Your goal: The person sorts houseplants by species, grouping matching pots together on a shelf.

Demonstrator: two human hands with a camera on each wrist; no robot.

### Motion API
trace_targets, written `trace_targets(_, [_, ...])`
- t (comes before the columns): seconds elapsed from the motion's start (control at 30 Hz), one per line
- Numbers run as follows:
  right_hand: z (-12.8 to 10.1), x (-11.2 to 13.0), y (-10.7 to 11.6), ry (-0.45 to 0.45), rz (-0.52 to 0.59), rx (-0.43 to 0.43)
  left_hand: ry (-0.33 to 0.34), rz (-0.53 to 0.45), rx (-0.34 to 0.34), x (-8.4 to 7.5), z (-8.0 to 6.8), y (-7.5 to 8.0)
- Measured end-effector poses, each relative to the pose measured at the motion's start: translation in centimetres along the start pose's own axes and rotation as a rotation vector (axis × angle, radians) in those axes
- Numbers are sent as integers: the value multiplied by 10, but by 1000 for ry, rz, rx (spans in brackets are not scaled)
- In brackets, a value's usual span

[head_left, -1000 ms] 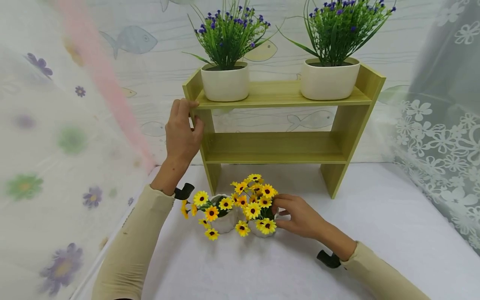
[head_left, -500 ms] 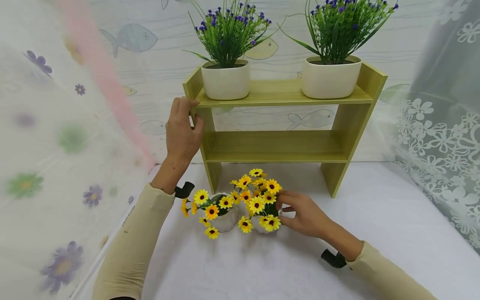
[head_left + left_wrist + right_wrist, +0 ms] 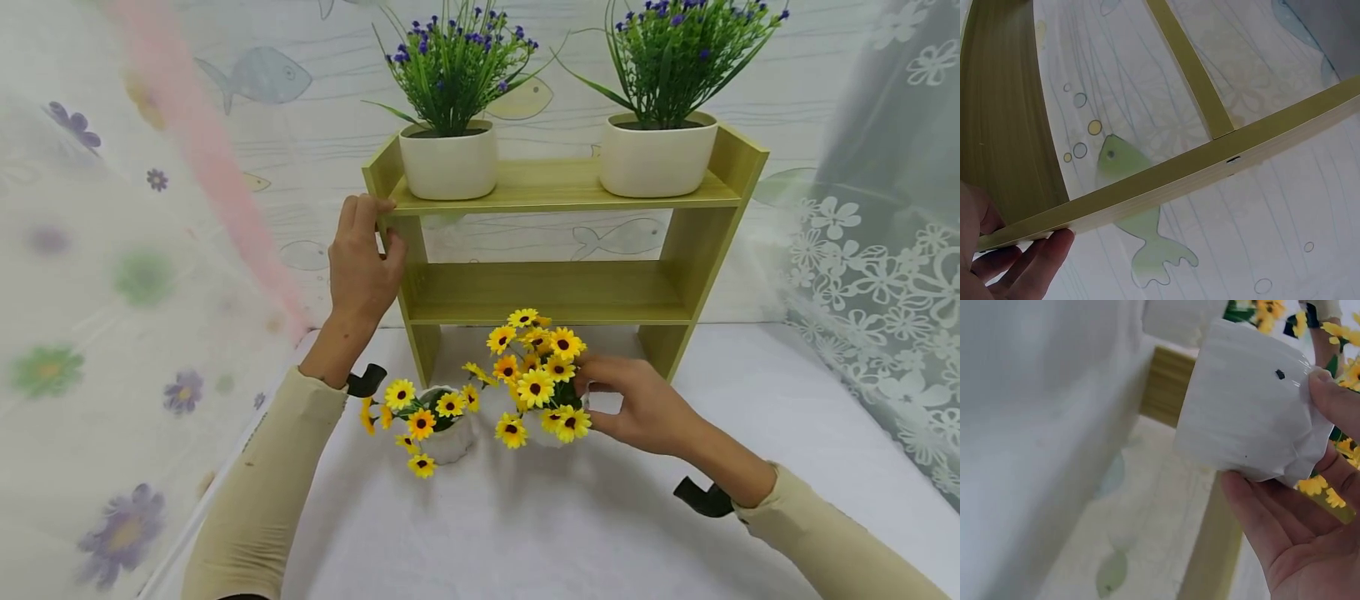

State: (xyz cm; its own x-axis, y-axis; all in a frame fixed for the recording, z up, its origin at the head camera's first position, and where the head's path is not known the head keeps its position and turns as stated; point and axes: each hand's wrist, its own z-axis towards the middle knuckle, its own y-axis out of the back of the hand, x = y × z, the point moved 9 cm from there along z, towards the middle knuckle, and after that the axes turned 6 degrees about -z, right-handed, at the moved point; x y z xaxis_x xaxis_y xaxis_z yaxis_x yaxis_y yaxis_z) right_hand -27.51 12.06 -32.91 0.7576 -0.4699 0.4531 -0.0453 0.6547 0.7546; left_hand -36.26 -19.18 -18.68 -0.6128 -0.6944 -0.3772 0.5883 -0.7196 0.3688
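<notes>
At the desk's left edge, the left hand (image 3: 362, 265) curls its fingers (image 3: 1035, 265) round the front left corner of the wooden shelf (image 3: 555, 292), a flat-boarded, light green-yellow unit with a smooth grained face, standing toward the desk's rear edge. Two glossy white rounded pots of purple-flowered grass (image 3: 448, 100) stand on its top board. On the white cloth-covered desk (image 3: 750, 467) before the shelf's left leg sits a small white pot of yellow daisies (image 3: 427, 417), upright. Just right of it, before the middle of the shelf, the right hand (image 3: 645, 404) keeps a close grip on the lifted daisy pot (image 3: 536, 379), thumb and fingers wrapped round its white, crinkled body (image 3: 1247, 406); its stems point up, leaning slightly left.
</notes>
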Motion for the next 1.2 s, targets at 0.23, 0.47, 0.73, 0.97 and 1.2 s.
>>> trace_targets(0.23, [6, 2, 34, -15, -38, -29, 9, 3, 10, 1, 0, 0])
trace_targets(0.47, [13, 1, 68, -27, -48, -100, -7, 1, -9, 0, 1, 3])
trace_targets(0.73, [17, -3, 96, -69, -53, -185, 3, 2, 1, 0, 0, 1])
trace_targets(0.97, [26, -12, 109, -121, -88, -220, -7, 9, -1, -2, 1, 1])
trace_targets(1.2, [33, -33, 114, -269, -89, -240, 0, 6, 0, -1, 0, 1])
